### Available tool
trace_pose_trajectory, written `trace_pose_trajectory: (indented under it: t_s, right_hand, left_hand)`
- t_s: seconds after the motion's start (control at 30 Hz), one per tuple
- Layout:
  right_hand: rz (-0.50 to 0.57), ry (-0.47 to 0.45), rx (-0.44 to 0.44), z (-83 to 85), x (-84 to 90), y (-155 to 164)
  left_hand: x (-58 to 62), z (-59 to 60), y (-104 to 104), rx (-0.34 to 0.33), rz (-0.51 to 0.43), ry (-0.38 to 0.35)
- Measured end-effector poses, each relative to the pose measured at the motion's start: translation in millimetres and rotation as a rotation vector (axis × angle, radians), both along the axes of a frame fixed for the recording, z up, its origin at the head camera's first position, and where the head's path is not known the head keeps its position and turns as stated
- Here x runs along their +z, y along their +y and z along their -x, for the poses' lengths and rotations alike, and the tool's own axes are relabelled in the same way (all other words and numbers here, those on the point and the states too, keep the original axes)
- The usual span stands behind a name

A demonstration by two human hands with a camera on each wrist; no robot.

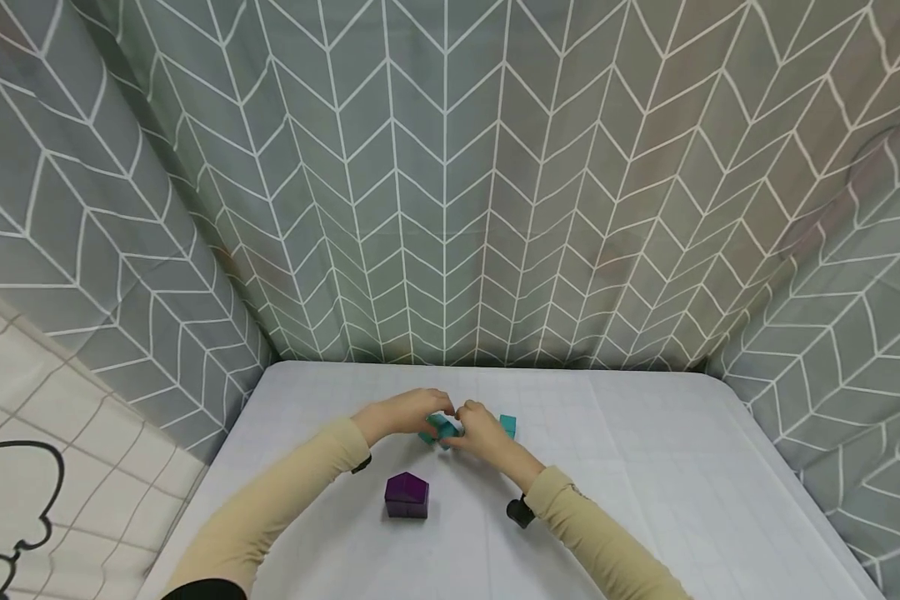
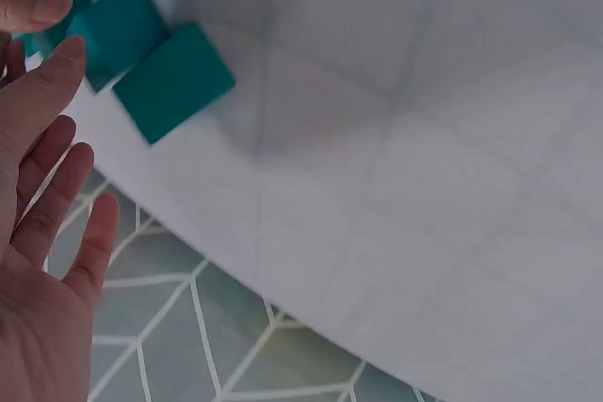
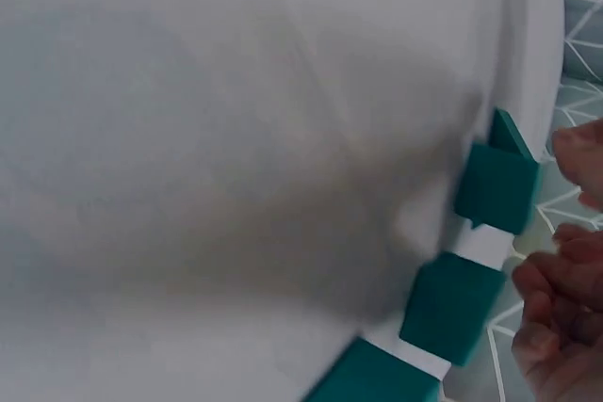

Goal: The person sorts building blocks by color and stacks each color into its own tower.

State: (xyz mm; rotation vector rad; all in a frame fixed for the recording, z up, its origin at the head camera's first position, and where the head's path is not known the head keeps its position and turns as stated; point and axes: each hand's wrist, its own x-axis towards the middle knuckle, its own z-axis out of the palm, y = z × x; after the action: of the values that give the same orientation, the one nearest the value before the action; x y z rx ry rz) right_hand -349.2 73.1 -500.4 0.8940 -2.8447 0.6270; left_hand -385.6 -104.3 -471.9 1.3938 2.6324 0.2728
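Several teal angular blocks (image 1: pixel 447 428) lie together between my two hands near the table's far side. My left hand (image 1: pixel 412 412) comes at them from the left. In the left wrist view its thumb (image 2: pixel 47 5) and forefinger (image 2: pixel 58 63) pinch a teal block (image 2: pixel 62 25), with the other fingers spread. From the right, my right hand (image 1: pixel 486 432) reaches the same group. The right wrist view shows its fingers (image 3: pixel 546 303) loosely bent beside teal blocks (image 3: pixel 454 308), with no block visible between them. Another teal block (image 1: pixel 507 425) sits just beyond that hand.
A purple house-shaped block (image 1: pixel 407 495) stands nearer me on the white table (image 1: pixel 645 500), between my forearms. Behind the table's far edge hangs a grey patterned curtain (image 1: pixel 442 208), which also runs along both sides.
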Motion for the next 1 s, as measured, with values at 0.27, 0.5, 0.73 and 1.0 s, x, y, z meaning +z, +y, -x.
trace_pose_trajectory:
  t_s: [0.27,0.5,0.73,1.0]
  right_hand:
    - [-0.064,0.053,-0.057,-5.8,-15.1,-5]
    - [-0.054,0.087,-0.064,-5.3,-22.3,-9]
    - [0.001,0.064,-0.063,-7.1,-19.2,-8]
    - [0.058,0.112,-0.014,15.2,20.9,-1]
  left_hand:
    - [-26.2,6.3,6,-0.035,0.006,0.029]
    - [-36.2,9.3,8,-0.007,-0.008,0.031]
    - [-33.6,4.1,6,0.001,-0.009,0.054]
    - [4.1,20.9,-3,0.01,-0.183,0.087]
